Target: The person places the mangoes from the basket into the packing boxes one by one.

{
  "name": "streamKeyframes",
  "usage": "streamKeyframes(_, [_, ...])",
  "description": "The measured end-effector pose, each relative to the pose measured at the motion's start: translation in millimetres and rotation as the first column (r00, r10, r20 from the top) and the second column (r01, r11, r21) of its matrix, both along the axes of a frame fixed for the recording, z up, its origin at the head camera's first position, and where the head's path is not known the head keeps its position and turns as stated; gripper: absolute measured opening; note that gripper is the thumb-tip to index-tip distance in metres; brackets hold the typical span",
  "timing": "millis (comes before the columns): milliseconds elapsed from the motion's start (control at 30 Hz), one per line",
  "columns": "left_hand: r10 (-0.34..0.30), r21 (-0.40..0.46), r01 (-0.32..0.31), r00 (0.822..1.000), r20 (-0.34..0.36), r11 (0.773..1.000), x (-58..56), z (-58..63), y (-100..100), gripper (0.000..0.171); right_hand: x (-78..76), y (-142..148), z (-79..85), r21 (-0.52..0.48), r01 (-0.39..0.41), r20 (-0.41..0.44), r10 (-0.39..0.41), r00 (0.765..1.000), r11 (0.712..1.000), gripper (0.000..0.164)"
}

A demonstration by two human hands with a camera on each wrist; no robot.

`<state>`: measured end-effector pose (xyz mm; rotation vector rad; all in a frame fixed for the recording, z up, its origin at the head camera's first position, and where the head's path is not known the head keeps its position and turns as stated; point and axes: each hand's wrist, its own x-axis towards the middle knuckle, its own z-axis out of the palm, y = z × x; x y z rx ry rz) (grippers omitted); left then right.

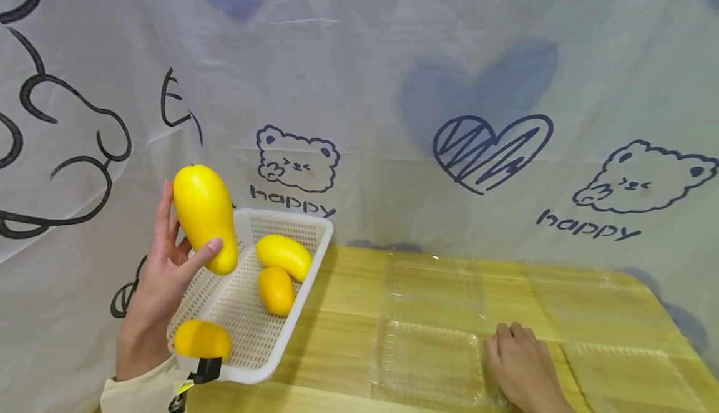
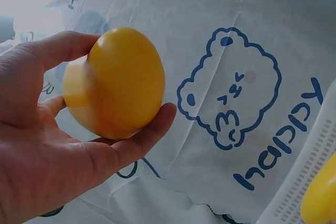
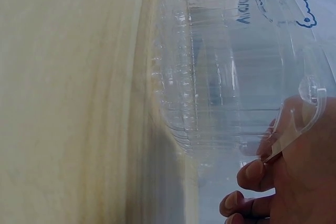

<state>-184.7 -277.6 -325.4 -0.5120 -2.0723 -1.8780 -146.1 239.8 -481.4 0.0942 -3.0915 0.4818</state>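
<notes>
My left hand (image 1: 160,282) grips a large yellow mango (image 1: 205,216) above the left side of the white basket (image 1: 326,232). The left wrist view shows this mango (image 2: 126,82) end-on, with thumb and fingers around it. Inside the basket are a yellow mango (image 1: 283,256), a smaller orange-yellow fruit (image 1: 276,291) and another orange-yellow fruit (image 1: 202,339) in the near left corner. My right hand (image 1: 522,363) is at the right edge of a clear plastic clamshell box (image 1: 432,363), lid raised back; in the right wrist view its fingers (image 3: 254,174) pinch the box's rim.
A second clear plastic box (image 1: 623,363) lies on the wooden table (image 1: 342,332), right of my right hand. Behind the table hangs a pale cloth (image 1: 365,88) printed with bears and hearts. The basket stands at the table's left end.
</notes>
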Motion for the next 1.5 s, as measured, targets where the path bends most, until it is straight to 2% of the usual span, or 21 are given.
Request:
streamKeyframes(200, [-0.008,0.044,0.008,1.000,0.002,0.999,3.2,-2.2,4.4,0.101,0.1,3.3,1.6,-0.001,-0.005,0.003,0.005,1.000,1.000,0.035])
streamKeyframes(400, [0.005,0.072,-0.003,1.000,-0.026,0.997,0.8,-3.9,8.8,0.100,0.7,2.4,2.1,-0.004,0.003,0.035,-0.003,0.999,1.000,0.035])
streamKeyframes(633, [-0.018,0.137,0.028,0.997,-0.076,0.990,1.1,-1.4,12.5,0.098,1.9,-3.0,1.5,-0.012,0.001,0.024,-0.001,1.000,1.000,0.034])
streamKeyframes(900, [-0.059,0.118,0.068,0.995,-0.075,0.991,0.8,-1.8,19.5,0.097,2.0,-1.7,-0.3,-0.013,-0.002,0.031,0.002,1.000,1.000,0.036])
streamKeyframes(1167, [-0.101,0.097,0.110,0.991,-0.090,0.989,-2.2,-3.9,26.4,0.098,1.3,-1.3,1.0,-0.005,-0.011,-0.017,0.011,1.000,1.000,0.034])
streamKeyframes(1300, [-0.111,0.079,0.117,0.991,-0.082,0.990,-3.0,-4.5,30.2,0.099,1.9,-1.9,2.1,-0.011,0.001,0.012,-0.001,1.000,1.000,0.034])
streamKeyframes(1500, [-0.114,0.057,0.118,0.992,-0.062,0.991,-4.2,-6.2,38.0,0.099,2.7,-1.8,1.0,-0.010,0.006,0.006,-0.006,1.000,1.000,0.034])
